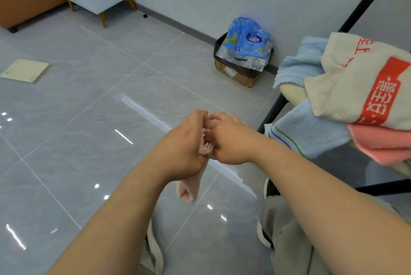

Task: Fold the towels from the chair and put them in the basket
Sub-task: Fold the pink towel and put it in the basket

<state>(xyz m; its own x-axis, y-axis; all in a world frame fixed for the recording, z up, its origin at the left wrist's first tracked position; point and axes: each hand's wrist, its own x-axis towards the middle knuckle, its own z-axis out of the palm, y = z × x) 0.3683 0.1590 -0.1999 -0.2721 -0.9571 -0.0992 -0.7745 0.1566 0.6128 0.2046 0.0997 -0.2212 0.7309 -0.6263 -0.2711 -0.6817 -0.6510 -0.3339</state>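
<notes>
1. The grip is two-handed. The left hand (184, 141) and the right hand (231, 139) meet knuckle to knuckle in front of the body. Both have their fingers curled tightly round the gathered top of a pink towel (189, 190), and neither holds anything else.
2. The towel hangs straight down from the grip, bunched into a narrow rope with its long axis upright. Its lower end dangles beneath the left wrist and seems to hang above the floor (89, 96). What shows of the cloth lies mostly on the left hand's side.
3. The relation that matters is that all the cloth lies below the grip and none is stretched between the hands. To fold it, I judge the hands must draw apart along the top edge so the towel opens flat, with that edge running left to right. The fingers hide which corner each hand has.
4. The chair (291, 92) stands just to the right of the right hand, so that hand is the nearer one for the next pick. The chair carries a pale blue towel (298, 63), a white towel (355, 88) with a red band, a striped towel (311, 132) and a coral towel (382, 143).
5. The basket is not in view. A box (240, 74) by the wall holds a blue packet and does not look like the basket. I cannot tell which way the folded towel must travel.
</notes>
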